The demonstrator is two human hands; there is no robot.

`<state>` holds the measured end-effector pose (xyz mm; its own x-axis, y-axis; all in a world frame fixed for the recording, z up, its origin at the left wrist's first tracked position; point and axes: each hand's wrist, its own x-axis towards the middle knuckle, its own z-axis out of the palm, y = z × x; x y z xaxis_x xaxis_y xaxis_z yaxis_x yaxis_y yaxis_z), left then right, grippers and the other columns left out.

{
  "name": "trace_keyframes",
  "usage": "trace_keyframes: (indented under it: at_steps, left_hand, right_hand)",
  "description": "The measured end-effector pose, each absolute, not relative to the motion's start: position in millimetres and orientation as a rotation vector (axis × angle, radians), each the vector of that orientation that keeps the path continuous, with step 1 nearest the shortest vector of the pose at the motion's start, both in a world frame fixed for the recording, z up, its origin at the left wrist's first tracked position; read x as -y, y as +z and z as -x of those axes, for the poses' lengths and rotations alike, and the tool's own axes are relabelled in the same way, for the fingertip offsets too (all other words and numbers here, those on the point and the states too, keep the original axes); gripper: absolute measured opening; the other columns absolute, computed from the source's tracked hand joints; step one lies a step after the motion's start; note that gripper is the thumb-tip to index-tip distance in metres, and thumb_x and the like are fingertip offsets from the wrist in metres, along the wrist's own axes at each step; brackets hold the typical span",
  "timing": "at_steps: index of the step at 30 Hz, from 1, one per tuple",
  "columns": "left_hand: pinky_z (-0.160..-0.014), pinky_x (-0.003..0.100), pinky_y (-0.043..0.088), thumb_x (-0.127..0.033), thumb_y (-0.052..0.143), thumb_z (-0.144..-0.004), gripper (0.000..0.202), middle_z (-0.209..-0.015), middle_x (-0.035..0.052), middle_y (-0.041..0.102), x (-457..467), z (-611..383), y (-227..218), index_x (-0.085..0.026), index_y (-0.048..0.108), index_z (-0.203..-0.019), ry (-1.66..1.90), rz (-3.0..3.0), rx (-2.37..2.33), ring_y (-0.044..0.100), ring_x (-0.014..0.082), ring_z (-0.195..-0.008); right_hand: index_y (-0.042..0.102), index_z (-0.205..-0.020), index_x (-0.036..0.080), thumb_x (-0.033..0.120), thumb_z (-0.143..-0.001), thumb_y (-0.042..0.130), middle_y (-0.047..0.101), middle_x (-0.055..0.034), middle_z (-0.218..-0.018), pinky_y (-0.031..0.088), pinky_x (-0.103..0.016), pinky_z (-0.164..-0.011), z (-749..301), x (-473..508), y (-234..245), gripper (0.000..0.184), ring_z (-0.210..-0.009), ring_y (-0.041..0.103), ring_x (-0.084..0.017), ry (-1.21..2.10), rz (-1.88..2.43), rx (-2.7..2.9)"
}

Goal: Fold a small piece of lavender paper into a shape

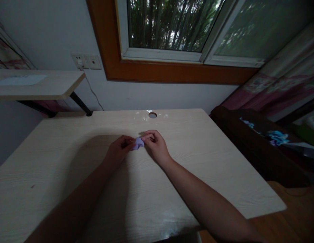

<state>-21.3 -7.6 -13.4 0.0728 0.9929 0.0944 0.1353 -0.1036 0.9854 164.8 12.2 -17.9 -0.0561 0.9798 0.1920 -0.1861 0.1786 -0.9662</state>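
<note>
A small piece of folded purple paper [138, 143] is between my two hands, over the middle of the pale wood-grain desk [197, 141]. My left hand [119, 147] pinches its left side with thumb and fingertips. On the other side, my right hand [157, 143] grips the right edge between thumb and forefinger. The paper has angled folds, but its exact shape is too small to make out.
Behind my hands a round cable hole [152, 115] is set in the desk. A raised shelf [70, 84] on black legs stands at the back left, near a wall socket [86, 62] with a cord. Dark furniture [248, 145] holding blue items stands at the right.
</note>
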Motion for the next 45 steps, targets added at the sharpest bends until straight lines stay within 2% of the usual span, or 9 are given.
trace_keyframes:
  at_steps: [7, 14, 21, 27, 33, 36, 45]
  left_hand:
    - [-0.075, 0.035, 0.062, -0.04, 0.074, -0.078, 0.033, -0.076, -0.0005, 0.065, 7, 21, -19, -0.02, 0.064, -0.103, 1.123, -1.417, -1.126, 0.067, 0.0149, -0.072]
    - [-0.069, 0.03, 0.061, -0.037, 0.073, -0.079, 0.032, -0.072, -0.0029, 0.062, 9, 21, -17, -0.021, 0.063, -0.105, 1.111, -1.437, -1.11, 0.064, 0.0127, -0.066]
    - [-0.071, 0.029, 0.057, -0.033, 0.071, -0.081, 0.033, -0.077, -0.0011, 0.063, 10, 22, -17, -0.02, 0.061, -0.109, 1.124, -1.463, -1.082, 0.065, 0.0132, -0.072]
    - [-0.069, 0.028, 0.054, -0.036, 0.069, -0.082, 0.035, -0.089, 0.0035, 0.066, 12, 21, -9, -0.02, 0.061, -0.113, 1.142, -1.511, -1.15, 0.065, 0.0149, -0.078]
    - [-0.061, 0.024, 0.05, -0.037, 0.061, -0.089, 0.027, -0.078, 0.0004, 0.064, 13, 21, -5, -0.019, 0.062, -0.109, 1.075, -1.512, -1.07, 0.062, 0.0124, -0.068]
    - [-0.058, 0.022, 0.048, -0.036, 0.065, -0.086, 0.029, -0.072, -0.0025, 0.059, 13, 22, -6, -0.019, 0.061, -0.109, 1.049, -1.505, -1.039, 0.058, 0.0105, -0.062]
    - [-0.061, 0.024, 0.051, -0.031, 0.068, -0.082, 0.03, -0.075, -0.0012, 0.062, 12, 21, -10, -0.018, 0.062, -0.108, 1.035, -1.486, -1.07, 0.061, 0.0113, -0.063]
  right_hand:
    - [0.06, -0.095, 0.023, 0.033, -0.072, 0.079, 0.067, 0.0036, -0.069, 0.049, -0.027, -0.062, -164, -14, -16, 0.032, -0.062, 0.061, -0.013, 1.23, 0.906, 1.135]
    - [0.06, -0.096, 0.023, 0.035, -0.073, 0.078, 0.068, 0.0029, -0.071, 0.05, -0.027, -0.064, -165, -14, -16, 0.031, -0.065, 0.062, -0.014, 1.222, 0.909, 1.145]
    - [0.059, -0.096, 0.022, 0.034, -0.075, 0.077, 0.067, 0.0032, -0.072, 0.05, -0.027, -0.063, -165, -14, -16, 0.03, -0.064, 0.062, -0.013, 1.223, 0.897, 1.143]
    - [0.06, -0.099, 0.023, 0.036, -0.075, 0.079, 0.069, 0.0016, -0.076, 0.051, -0.029, -0.068, -165, -12, -18, 0.033, -0.069, 0.064, -0.015, 1.267, 0.86, 1.204]
    - [0.062, -0.099, 0.023, 0.038, -0.077, 0.078, 0.069, 0.0011, -0.078, 0.051, -0.03, -0.072, -164, -8, -19, 0.031, -0.072, 0.065, -0.015, 1.251, 0.86, 1.324]
    - [0.062, -0.098, 0.024, 0.037, -0.077, 0.078, 0.068, 0.0014, -0.077, 0.05, -0.029, -0.07, -164, -7, -18, 0.03, -0.071, 0.064, -0.015, 1.245, 0.863, 1.334]
    - [0.063, -0.097, 0.023, 0.038, -0.081, 0.075, 0.066, 0.0, -0.082, 0.049, -0.028, -0.07, -165, -6, -18, 0.025, -0.073, 0.061, -0.014, 1.188, 0.889, 1.334]
